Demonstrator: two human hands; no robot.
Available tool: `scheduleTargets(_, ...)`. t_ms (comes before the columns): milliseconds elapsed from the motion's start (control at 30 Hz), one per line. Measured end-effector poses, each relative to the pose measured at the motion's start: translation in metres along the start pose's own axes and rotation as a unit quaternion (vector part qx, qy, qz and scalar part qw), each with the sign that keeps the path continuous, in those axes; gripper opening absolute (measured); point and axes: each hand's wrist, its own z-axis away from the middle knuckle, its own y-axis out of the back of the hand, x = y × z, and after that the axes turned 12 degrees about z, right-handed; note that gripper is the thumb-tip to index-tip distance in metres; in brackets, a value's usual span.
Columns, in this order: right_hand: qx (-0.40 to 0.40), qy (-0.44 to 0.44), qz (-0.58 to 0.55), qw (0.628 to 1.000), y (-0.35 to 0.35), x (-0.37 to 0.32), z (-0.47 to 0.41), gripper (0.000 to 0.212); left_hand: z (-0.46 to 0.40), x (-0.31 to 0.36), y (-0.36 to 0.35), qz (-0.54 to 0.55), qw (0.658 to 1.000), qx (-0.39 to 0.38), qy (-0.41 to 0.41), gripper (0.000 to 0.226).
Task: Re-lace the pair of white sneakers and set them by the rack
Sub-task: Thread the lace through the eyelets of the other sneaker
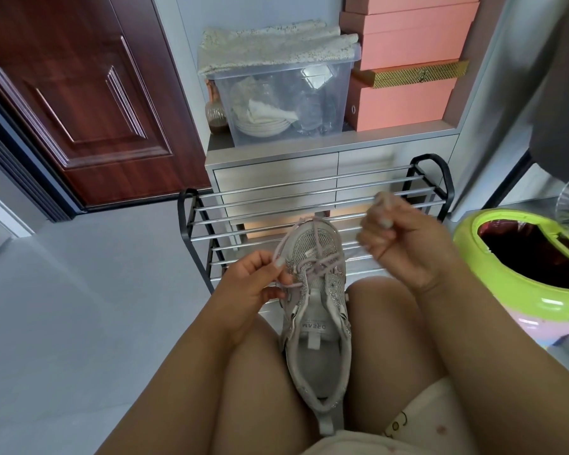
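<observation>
A white mesh sneaker lies wedged between the person's thighs, toe toward the metal shoe rack. The left hand pinches the pale shoelace beside the eyelets; the right hand is raised above the rack, fingers curled around the lace's other end, blurred.

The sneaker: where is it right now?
In the head view the sneaker lies low centre, wedged between the person's thighs, toe pointing at the shoe rack, green bin to its right.
</observation>
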Motion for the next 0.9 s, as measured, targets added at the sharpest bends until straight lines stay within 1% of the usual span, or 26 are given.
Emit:
scheduleTargets(33, 0.016, 0.025, 0.016, 0.999, 0.004, -0.010, 0.000, 0.023, 0.000, 0.000, 0.001, 0.003, 1.000, 0.007, -0.003, 0.012)
scheduleTargets(67, 0.044, 0.044, 0.066, 0.996, 0.007, -0.020, 0.002, 0.015, 0.000, 0.000, 0.001, 0.010, 1.000, 0.016, -0.005, 0.012)
scheduleTargets(100, 0.081, 0.045, 0.156, 0.983, 0.008, -0.026, 0.005, 0.011, -0.001, 0.000, 0.001, 0.020, 0.999, 0.027, -0.007, 0.011)
scheduleTargets(133, 0.112, 0.031, 0.291, 0.950, 0.007, -0.028, 0.006, 0.021, -0.002, 0.001, 0.001, 0.030, 0.999, 0.035, -0.008, 0.010)
scheduleTargets(167, 0.118, 0.002, 0.462, 0.879, 0.001, -0.025, 0.008, 0.027, -0.002, 0.001, 0.001, 0.037, 0.998, 0.040, -0.012, 0.010)
scheduleTargets(200, 0.086, -0.028, 0.623, 0.777, -0.004, -0.018, 0.009, 0.025, -0.003, 0.000, 0.000, 0.041, 0.998, 0.041, -0.017, 0.012)
scheduleTargets(233, 0.030, -0.062, 0.741, 0.668, -0.008, -0.009, 0.009, 0.020, -0.003, 0.000, -0.001, 0.045, 0.998, 0.039, -0.024, 0.014)
scheduleTargets(267, -0.025, -0.097, 0.814, 0.572, -0.012, 0.000, 0.010, 0.017, -0.002, -0.001, -0.001, 0.051, 0.998, 0.036, -0.030, 0.016)
scheduleTargets(300, -0.064, -0.126, 0.850, 0.508, -0.016, 0.006, 0.012, 0.019, -0.002, -0.001, -0.001, 0.057, 0.997, 0.033, -0.037, 0.019)
scheduleTargets(333, -0.090, -0.140, 0.862, 0.478, -0.016, 0.008, 0.012, 0.023, -0.001, -0.001, 0.000, 0.062, 0.997, 0.030, -0.043, 0.023)
scheduleTargets(367, -0.103, -0.139, 0.862, 0.477, -0.016, 0.006, 0.013, 0.024, -0.001, 0.000, 0.001, 0.065, 0.996, 0.030, -0.049, 0.027)
scheduleTargets(400, -0.103, -0.130, 0.844, 0.510, -0.016, 0.002, 0.013, 0.021, -0.001, 0.000, 0.002, 0.070, 0.996, 0.033, -0.055, 0.031)
scheduleTargets(433, -0.085, -0.120, 0.802, 0.579, -0.016, -0.002, 0.014, 0.018, -0.001, 0.001, 0.004, 0.078, 0.994, 0.042, -0.059, 0.033)
scheduleTargets(500, -0.016, -0.092, 0.649, 0.755, -0.015, -0.006, 0.015, 0.017, -0.002, 0.002, 0.007, 0.099, 0.991, 0.069, -0.063, 0.034)
scheduleTargets(533, 0.012, -0.073, 0.562, 0.824, -0.015, -0.006, 0.015, 0.019, -0.003, 0.002, 0.009, 0.105, 0.989, 0.082, -0.062, 0.034)
scheduleTargets(567, 0.034, -0.053, 0.488, 0.870, -0.016, -0.005, 0.015, 0.019, -0.003, 0.002, 0.010, 0.104, 0.988, 0.093, -0.061, 0.035)
scheduleTargets(600, 0.049, -0.032, 0.420, 0.905, -0.016, -0.005, 0.014, 0.019, -0.004, 0.001, 0.012, 0.096, 0.989, 0.101, -0.058, 0.036)
scheduleTargets(667, 0.069, 0.001, 0.279, 0.958, -0.015, -0.007, 0.011, 0.021, -0.005, -0.001, 0.012, 0.052, 0.992, 0.105, -0.055, 0.034)
scheduleTargets(733, 0.074, 0.024, 0.146, 0.986, -0.014, -0.016, 0.009, 0.022, -0.005, -0.003, 0.010, -0.008, 0.993, 0.102, -0.051, 0.030)
scheduleTargets(833, 0.058, 0.060, 0.011, 0.996, -0.016, -0.026, 0.009, 0.023, -0.005, -0.004, 0.006, -0.090, 0.992, 0.079, -0.044, 0.029)
scheduleTargets(900, 0.020, 0.072, -0.048, 0.996, -0.023, -0.031, 0.010, 0.027, -0.004, -0.004, 0.004, -0.133, 0.989, 0.060, -0.041, 0.027)
